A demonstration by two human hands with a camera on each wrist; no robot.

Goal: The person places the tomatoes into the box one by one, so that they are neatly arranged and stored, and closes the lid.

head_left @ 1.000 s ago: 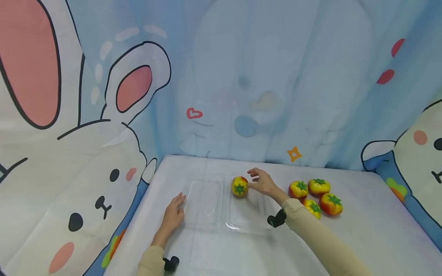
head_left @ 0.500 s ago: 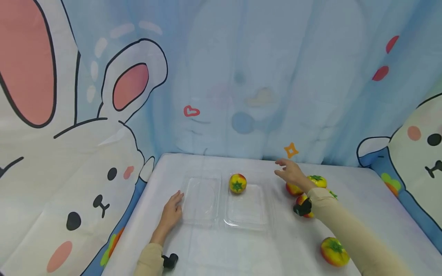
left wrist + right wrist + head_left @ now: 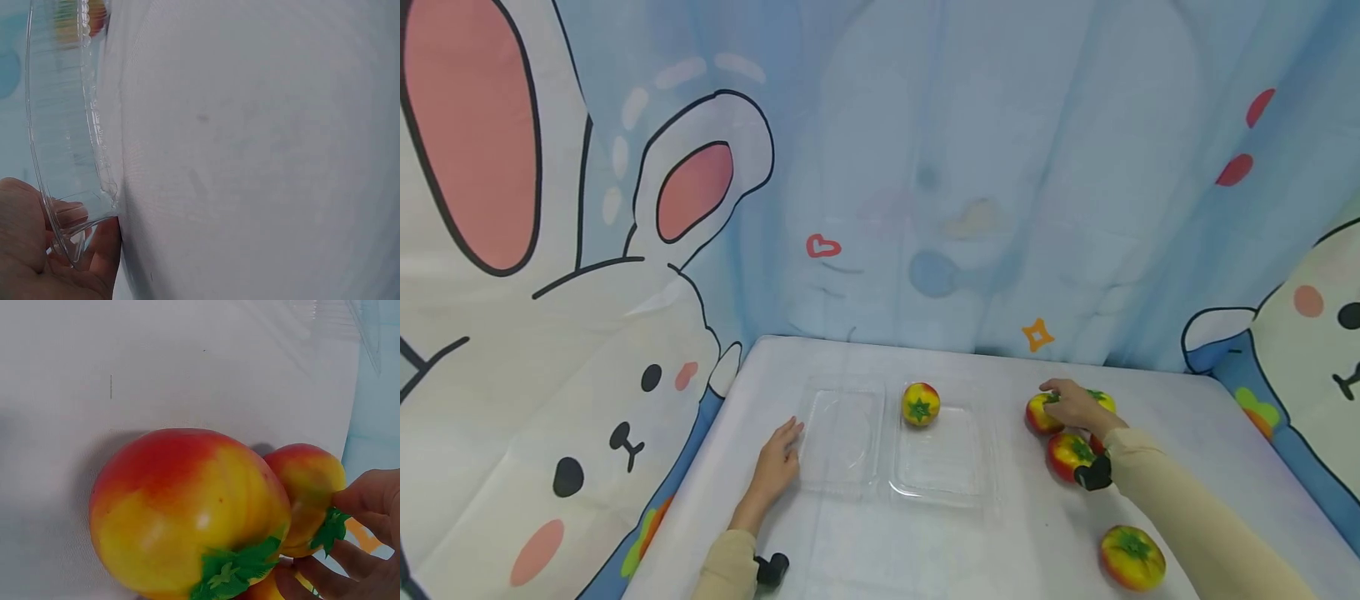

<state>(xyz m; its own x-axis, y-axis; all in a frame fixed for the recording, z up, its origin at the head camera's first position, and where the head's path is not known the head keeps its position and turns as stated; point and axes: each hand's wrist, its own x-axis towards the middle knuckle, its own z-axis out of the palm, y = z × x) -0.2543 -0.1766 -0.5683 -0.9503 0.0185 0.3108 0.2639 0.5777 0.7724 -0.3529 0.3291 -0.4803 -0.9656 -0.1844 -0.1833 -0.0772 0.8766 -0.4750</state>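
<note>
My left hand (image 3: 775, 462) is at the left edge of a clear plastic container (image 3: 842, 485). In the left wrist view, its fingers lie on both sides of the container's corner and hold it. One red-and-yellow toy persimmon (image 3: 921, 405) with a green leaf top sits in the container's right half, near the back. At the right, my right hand (image 3: 1075, 406) has its thumb and fingers round another persimmon (image 3: 1042, 413), which rests on the table. In the right wrist view, that persimmon (image 3: 300, 478) is behind a larger-looking one (image 3: 181, 500).
Several persimmons cluster under and beside my right hand, one (image 3: 1070, 456) just in front and one (image 3: 1102, 400) behind. Another persimmon (image 3: 1132, 557) lies apart near my right sleeve. A white cloth covers the table (image 3: 917, 554); a printed blue curtain (image 3: 880, 167) hangs behind it.
My right hand has left the persimmon in the container and moved right and down onto one in the cluster. The front-right persimmon came into view from behind my sleeve. My left hand stayed put.
</note>
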